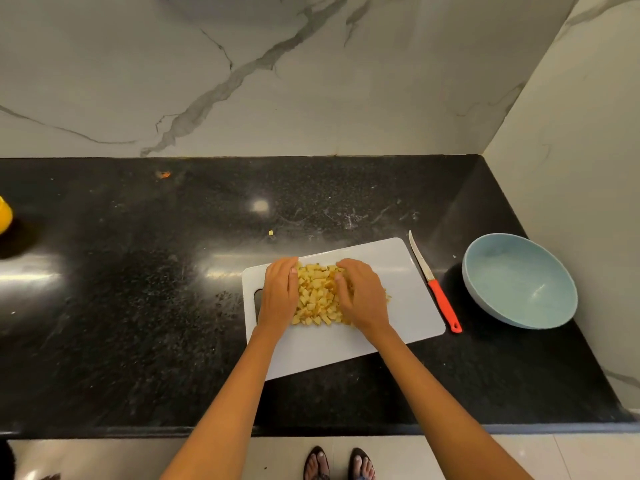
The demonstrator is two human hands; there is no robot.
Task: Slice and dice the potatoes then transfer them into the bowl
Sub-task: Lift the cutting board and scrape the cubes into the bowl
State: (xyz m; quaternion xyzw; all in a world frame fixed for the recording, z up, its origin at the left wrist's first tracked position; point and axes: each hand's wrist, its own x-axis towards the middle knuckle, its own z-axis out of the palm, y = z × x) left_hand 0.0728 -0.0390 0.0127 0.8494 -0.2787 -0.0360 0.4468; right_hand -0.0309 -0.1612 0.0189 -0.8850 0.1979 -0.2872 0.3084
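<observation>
A heap of yellow diced potato (317,295) lies in the middle of a white cutting board (401,268) on the black counter. My left hand (278,293) presses against the heap's left side with fingers straight. My right hand (362,293) cups the heap's right side, fingers bent over the cubes and hiding some of them. A knife with a red handle (437,287) lies on the counter just right of the board, held by neither hand. The light blue bowl (519,279) stands further right with nothing visible inside it.
A marble wall closes the counter at the back and at the right, close behind the bowl. One stray potato cube (270,232) lies beyond the board. A yellow object (5,215) shows at the left edge. The counter's front edge (311,429) runs below my forearms.
</observation>
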